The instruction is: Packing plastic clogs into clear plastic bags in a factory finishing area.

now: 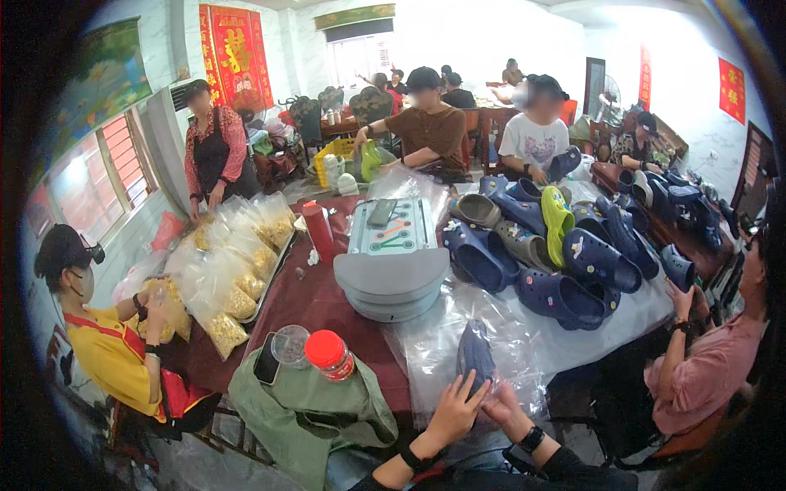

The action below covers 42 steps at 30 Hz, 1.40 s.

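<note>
At the near table edge, the left hand [455, 409] lies fingers spread on a clear plastic bag [434, 360] holding a dark blue foam clog [475, 353]; the right hand [505, 407] pinches the bag's film beside it. Judged step: bagging the clog; next, closing the bag calls for gathering its mouth. Behind stand a grey sealing machine [393, 270], a pile of blue clogs [565, 262] and a red-capped jar [330, 354]; nothing blocks the hands.

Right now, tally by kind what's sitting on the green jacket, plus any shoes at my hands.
Red-lidded jar: 1
Clear cup: 1
Phone: 1
Dark blue shoe: 1
Total: 4
</note>
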### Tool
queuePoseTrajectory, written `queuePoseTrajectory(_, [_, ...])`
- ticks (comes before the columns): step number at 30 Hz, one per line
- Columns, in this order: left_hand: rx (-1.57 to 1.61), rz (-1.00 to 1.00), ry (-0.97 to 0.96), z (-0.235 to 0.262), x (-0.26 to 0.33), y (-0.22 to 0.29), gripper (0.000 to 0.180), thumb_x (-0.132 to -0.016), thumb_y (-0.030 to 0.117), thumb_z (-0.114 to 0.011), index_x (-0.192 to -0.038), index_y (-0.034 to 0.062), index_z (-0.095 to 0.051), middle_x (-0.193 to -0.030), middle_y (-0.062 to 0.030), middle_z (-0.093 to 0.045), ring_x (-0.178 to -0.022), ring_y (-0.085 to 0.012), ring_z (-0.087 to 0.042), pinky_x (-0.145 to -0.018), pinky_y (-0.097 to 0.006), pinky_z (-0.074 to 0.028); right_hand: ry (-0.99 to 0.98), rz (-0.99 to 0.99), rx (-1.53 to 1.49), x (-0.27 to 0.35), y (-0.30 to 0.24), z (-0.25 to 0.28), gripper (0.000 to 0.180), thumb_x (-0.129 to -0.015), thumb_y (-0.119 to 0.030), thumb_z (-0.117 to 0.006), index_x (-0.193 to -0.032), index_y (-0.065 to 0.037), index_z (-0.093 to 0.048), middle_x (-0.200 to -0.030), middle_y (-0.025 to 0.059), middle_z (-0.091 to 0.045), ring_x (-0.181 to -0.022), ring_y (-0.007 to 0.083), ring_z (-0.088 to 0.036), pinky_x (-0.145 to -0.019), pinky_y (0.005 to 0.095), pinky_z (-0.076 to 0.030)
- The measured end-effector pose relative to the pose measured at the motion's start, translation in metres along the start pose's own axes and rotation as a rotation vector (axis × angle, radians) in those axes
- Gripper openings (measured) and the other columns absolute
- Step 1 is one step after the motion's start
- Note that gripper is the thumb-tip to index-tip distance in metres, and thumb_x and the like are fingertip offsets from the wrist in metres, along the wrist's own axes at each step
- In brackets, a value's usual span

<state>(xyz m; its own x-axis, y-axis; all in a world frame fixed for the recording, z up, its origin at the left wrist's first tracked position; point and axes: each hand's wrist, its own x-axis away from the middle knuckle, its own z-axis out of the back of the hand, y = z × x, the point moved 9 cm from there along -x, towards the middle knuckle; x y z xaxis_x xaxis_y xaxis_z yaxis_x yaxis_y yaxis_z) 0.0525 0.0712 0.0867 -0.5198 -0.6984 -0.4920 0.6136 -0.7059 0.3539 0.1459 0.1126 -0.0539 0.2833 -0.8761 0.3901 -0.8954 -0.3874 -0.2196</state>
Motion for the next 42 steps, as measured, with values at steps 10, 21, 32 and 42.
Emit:
queuePoseTrajectory(10, [0.166, 0.165, 0.019, -0.022, 0.022, -0.021, 0.059, -0.086, 0.019, -0.055, -0.140, 0.0084, -0.034, -0.138, -0.0330, -0.028, -0.117, -0.0467, -0.043, -0.098, -0.048, -0.037, 0.067, -0.026, 0.033, 0.022, 0.004, -0.029, 0.025, -0.093, -0.030, -0.053, -0.097, -0.006, -0.059, -0.087, 0.0022, -0.066, -0.063, 0.0130, -0.058, -0.061, 0.0255, -0.050])
queuePoseTrajectory(21, [0.132, 0.010, -0.226, -0.019, 0.019, -0.012, 0.103, -0.061, 0.021, -0.079, -0.144, 0.0084, -0.020, -0.140, -0.0328, -0.025, -0.120, -0.0458, -0.041, -0.099, -0.046, -0.037, -0.051, 0.171, 0.255, 0.049, -0.006, -0.056, 0.032, -0.091, -0.035, -0.055, -0.103, -0.006, -0.059, -0.101, 0.0077, -0.065, -0.088, 0.0220, -0.060, -0.084, 0.0361, -0.049])
queuePoseTrajectory(32, [0.118, 0.129, -0.194, -0.024, 0.021, -0.022, 0.093, -0.069, 0.026, -0.074, -0.144, 0.0094, -0.022, -0.138, -0.0305, -0.031, -0.109, -0.0405, -0.052, -0.089, -0.042, -0.045, -0.043, -0.038, 1.010, 0.044, -0.011, -0.043, 0.040, -0.093, -0.039, -0.052, -0.115, -0.005, -0.052, -0.098, 0.0065, -0.064, -0.086, 0.0232, -0.060, -0.076, 0.0391, -0.049])
queuePoseTrajectory(42, [0.101, 0.190, -0.095, -0.018, 0.014, -0.022, 0.085, -0.073, 0.032, -0.071, -0.142, 0.0107, -0.026, -0.133, -0.0300, -0.039, -0.092, -0.0410, -0.060, -0.075, -0.042, -0.051, -0.824, 0.892, 1.800, 0.147, -0.033, -0.307, 0.074, -0.085, 0.000, -0.056, -0.144, -0.028, -0.021, -0.149, 0.0229, -0.015, -0.089, 0.0273, -0.065, -0.074, 0.0331, -0.053])
